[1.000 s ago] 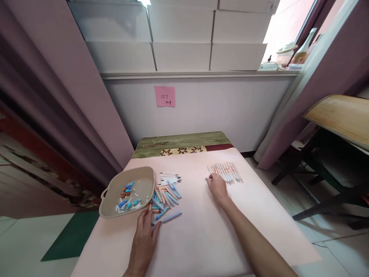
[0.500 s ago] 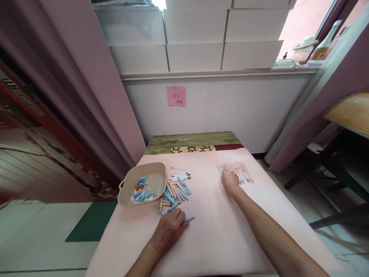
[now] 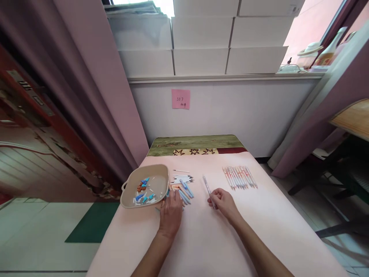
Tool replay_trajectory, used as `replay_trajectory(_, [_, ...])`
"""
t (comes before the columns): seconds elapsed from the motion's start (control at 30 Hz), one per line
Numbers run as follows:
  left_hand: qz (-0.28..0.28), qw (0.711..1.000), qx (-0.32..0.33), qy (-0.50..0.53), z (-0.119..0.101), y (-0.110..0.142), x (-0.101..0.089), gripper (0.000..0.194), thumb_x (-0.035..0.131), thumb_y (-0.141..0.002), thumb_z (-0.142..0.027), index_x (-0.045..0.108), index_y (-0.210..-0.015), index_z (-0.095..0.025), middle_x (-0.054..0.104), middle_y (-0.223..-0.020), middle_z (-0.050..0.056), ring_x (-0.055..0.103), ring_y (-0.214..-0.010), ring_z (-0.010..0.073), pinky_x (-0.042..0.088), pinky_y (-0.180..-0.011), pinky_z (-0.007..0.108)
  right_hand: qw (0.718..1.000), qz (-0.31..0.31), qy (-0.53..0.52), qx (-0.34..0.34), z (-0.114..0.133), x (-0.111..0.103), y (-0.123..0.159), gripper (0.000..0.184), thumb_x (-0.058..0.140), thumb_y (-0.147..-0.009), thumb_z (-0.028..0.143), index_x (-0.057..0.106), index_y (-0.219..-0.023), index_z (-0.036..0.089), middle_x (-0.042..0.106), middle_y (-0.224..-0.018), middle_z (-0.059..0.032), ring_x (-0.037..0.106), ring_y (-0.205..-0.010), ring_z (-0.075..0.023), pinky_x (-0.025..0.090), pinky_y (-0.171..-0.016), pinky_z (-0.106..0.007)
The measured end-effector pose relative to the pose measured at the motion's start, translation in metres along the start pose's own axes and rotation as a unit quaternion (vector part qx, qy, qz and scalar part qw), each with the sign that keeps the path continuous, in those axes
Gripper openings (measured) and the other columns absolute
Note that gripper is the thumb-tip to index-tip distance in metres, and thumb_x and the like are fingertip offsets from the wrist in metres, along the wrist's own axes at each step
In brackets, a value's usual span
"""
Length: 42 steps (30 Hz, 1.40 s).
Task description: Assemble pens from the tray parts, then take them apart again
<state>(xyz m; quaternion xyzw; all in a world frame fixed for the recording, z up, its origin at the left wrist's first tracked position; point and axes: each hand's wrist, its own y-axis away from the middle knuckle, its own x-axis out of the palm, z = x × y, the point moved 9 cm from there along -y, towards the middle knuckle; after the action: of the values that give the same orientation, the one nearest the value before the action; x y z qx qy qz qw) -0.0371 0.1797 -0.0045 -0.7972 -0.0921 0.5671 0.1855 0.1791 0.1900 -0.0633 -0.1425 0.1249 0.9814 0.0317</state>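
My right hand (image 3: 221,202) pinches a slim, pale pen (image 3: 206,185) near its lower end, tilted above the pink cloth. My left hand (image 3: 170,215) lies over a pile of blue and orange pen barrels (image 3: 184,192), fingers bent down among them. Whatever its fingertips grip is hidden. Beside the pile, a beige basket (image 3: 160,169) holds small blue, brown and white pen parts (image 3: 144,188). Thin white refills with dark tips (image 3: 182,179) lie just behind the barrels. To the right is a neat row of clear pens with orange-red marks (image 3: 240,177).
A pink cloth (image 3: 198,246) covers most of the table, with a green wood-patterned strip (image 3: 198,140) at its far edge. Behind it is a white wall with a pink note (image 3: 180,99). A dark chair (image 3: 343,173) stands to the right.
My right hand has drawn back leftward from the pen row and now holds a pen. My left hand has moved forward from the blue barrel it held onto the pile. The view has shifted slightly.
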Motion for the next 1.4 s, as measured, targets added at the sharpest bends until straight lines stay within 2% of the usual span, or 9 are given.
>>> replay_trajectory(0.1, [0.043, 0.967, -0.038, 0.248, -0.017, 0.003, 0.012, 0.022, 0.054, -0.087, -0.028, 0.064, -0.105, -0.020, 0.065, -0.101, 0.011, 0.062, -0.085, 0.0224, 0.047, -0.066, 0.031, 0.961, 0.071, -0.266, 0.026, -0.005, 0.026, 0.020, 0.033, 0.066, -0.075, 0.049, 0.054, -0.081, 0.019, 0.067, -0.076, -0.0030, 0.061, -0.064, -0.0140, 0.047, -0.065, -0.027])
replay_trajectory(0.27, [0.204, 0.687, -0.249, 0.652, -0.046, 0.011, 0.071, 0.041, 0.066, -0.078, -0.041, 0.063, -0.108, -0.014, 0.069, -0.097, 0.012, 0.052, -0.052, 0.0076, 0.029, -0.038, 0.018, 0.908, 0.148, -0.386, 0.071, -0.006, 0.045, 0.044, 0.040, 0.076, -0.068, 0.049, 0.059, -0.086, 0.017, 0.058, -0.071, 0.0025, 0.050, -0.056, -0.0068, 0.042, -0.056, -0.020])
replay_trajectory(0.4, [0.200, 0.586, -0.300, 0.726, -0.055, 0.014, 0.082, 0.035, 0.076, -0.069, -0.034, 0.063, -0.093, -0.011, 0.071, -0.094, 0.013, 0.044, -0.045, 0.0018, 0.022, -0.035, 0.013, 0.895, 0.208, -0.368, 0.140, -0.024, 0.052, 0.057, 0.047, 0.063, -0.076, 0.061, 0.063, -0.086, 0.015, 0.038, -0.051, 0.0096, 0.026, -0.039, -0.0032, 0.020, -0.038, -0.017])
replay_trajectory(0.5, [0.189, 0.579, -0.301, 0.733, -0.058, 0.019, 0.085, 0.033, 0.077, -0.068, -0.033, 0.062, -0.088, -0.011, 0.072, -0.093, 0.013, 0.046, -0.044, 0.0018, 0.021, -0.033, 0.013, 0.899, 0.199, -0.352, 0.166, -0.038, 0.049, 0.057, 0.050, 0.061, -0.075, 0.065, 0.062, -0.081, 0.015, 0.032, -0.046, 0.0116, 0.017, -0.036, -0.0027, 0.011, -0.037, -0.018])
replay_trajectory(0.73, [0.118, 0.561, -0.334, 0.748, -0.058, 0.035, 0.089, 0.033, 0.079, -0.066, -0.031, 0.059, -0.083, -0.011, 0.073, -0.090, 0.011, 0.046, -0.041, 0.0005, 0.024, -0.033, 0.012, 0.981, -0.018, -0.189, -0.038, -0.021, 0.007, 0.054, 0.040, 0.076, -0.064, 0.052, 0.061, -0.078, 0.017, 0.058, -0.060, 0.0029, 0.047, -0.048, -0.0085, 0.038, -0.048, -0.021])
replay_trajectory(0.93, [0.110, 0.551, -0.330, 0.759, -0.056, 0.039, 0.079, 0.036, 0.079, -0.065, -0.030, 0.060, -0.090, -0.012, 0.072, -0.096, 0.012, 0.051, -0.046, 0.0020, 0.028, -0.034, 0.012, 0.978, 0.025, -0.200, 0.052, -0.033, 0.020, 0.060, 0.057, 0.042, -0.081, 0.070, 0.060, -0.074, 0.017, 0.051, -0.044, 0.0033, 0.037, -0.033, -0.0079, 0.023, -0.035, -0.021])
replay_trajectory(1.1, [0.081, 0.549, -0.329, 0.764, -0.046, 0.039, 0.072, 0.037, 0.080, -0.065, -0.029, 0.058, -0.090, -0.013, 0.072, -0.098, 0.012, 0.052, -0.048, 0.0021, 0.032, -0.035, 0.012, 0.969, -0.025, -0.241, -0.041, -0.009, 0.009, 0.063, 0.046, 0.080, -0.057, 0.048, 0.058, -0.086, 0.019, 0.063, -0.074, 0.0013, 0.055, -0.059, -0.0102, 0.040, -0.051, -0.020])
replay_trajectory(1.27, [0.086, 0.555, -0.335, 0.756, -0.041, 0.043, 0.069, 0.038, 0.080, -0.065, -0.030, 0.057, -0.090, -0.013, 0.072, -0.096, 0.011, 0.053, -0.048, 0.0031, 0.032, -0.036, 0.013, 0.973, 0.040, -0.224, 0.030, -0.022, 0.031, 0.060, 0.054, 0.047, -0.081, 0.068, 0.061, -0.084, 0.016, 0.054, -0.054, 0.0025, 0.042, -0.038, -0.0079, 0.028, -0.037, -0.020])
replay_trajectory(1.4, [0.062, 0.564, -0.339, 0.751, -0.031, 0.045, 0.065, 0.037, 0.080, -0.065, -0.032, 0.057, -0.088, -0.014, 0.072, -0.097, 0.011, 0.053, -0.047, 0.0032, 0.032, -0.036, 0.014, 0.974, 0.012, -0.223, -0.034, -0.013, 0.030, 0.060, 0.043, 0.075, -0.064, 0.053, 0.059, -0.083, 0.018, 0.061, -0.069, 0.0014, 0.053, -0.054, -0.0096, 0.040, -0.048, -0.020])
